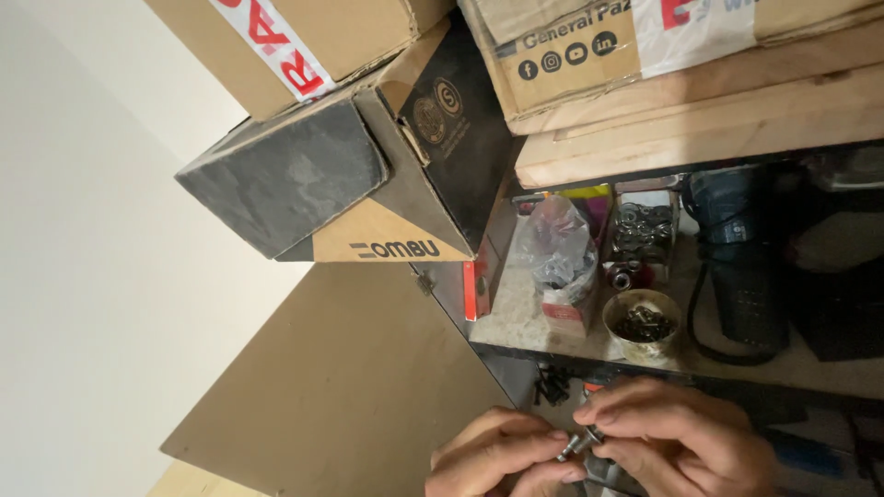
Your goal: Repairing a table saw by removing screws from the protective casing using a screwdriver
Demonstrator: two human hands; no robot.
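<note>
Two hands, one small metal bolt (578, 444).
Left hand (502, 456) and right hand (677, 442) each pinch it, grip closed, below one round bowl of hardware (642, 325) on the shelf (516, 317).

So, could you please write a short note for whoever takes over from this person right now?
Left hand: fingertips pinch one end of a small metal bolt-like part.
Right hand: fingers grip the other end.
Nearby: round tub of small metal pieces on the shelf, clear bag of hardware beside it, dark screws lying below.
Done: part is in hand.
Left: whether it is being joined or separated cannot be told.
</note>
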